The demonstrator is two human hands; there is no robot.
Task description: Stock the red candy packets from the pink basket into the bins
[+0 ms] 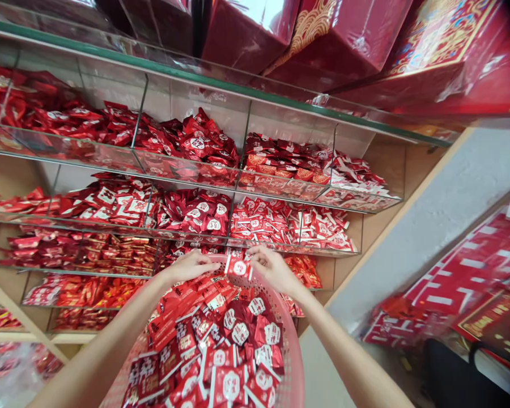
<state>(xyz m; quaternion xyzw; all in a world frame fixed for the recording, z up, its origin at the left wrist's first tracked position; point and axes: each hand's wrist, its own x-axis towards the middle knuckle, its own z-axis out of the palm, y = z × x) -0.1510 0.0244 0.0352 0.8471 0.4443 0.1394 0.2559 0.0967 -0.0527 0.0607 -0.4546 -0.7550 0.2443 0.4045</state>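
Note:
A pink perforated plastic basket (295,351), heaped with small red candy packets (232,385), sits below my hands against the shelf front. At its far rim is my left hand (194,265), its fingers bent over the edge. Just to the right, my right hand (268,266) pinches one red and white candy packet (238,267) by its right side, above the basket. The left fingertips reach close to that packet without touching it. Some fingers of the left hand are hidden behind the rim.
Tiered glass shelves (187,170) with clear dividers hold piles of red packets. Large red gift boxes (340,39) stand on the top glass shelf (221,85). Right of a grey wall (412,221) are red packages (463,266) and a black chair-like object (459,374).

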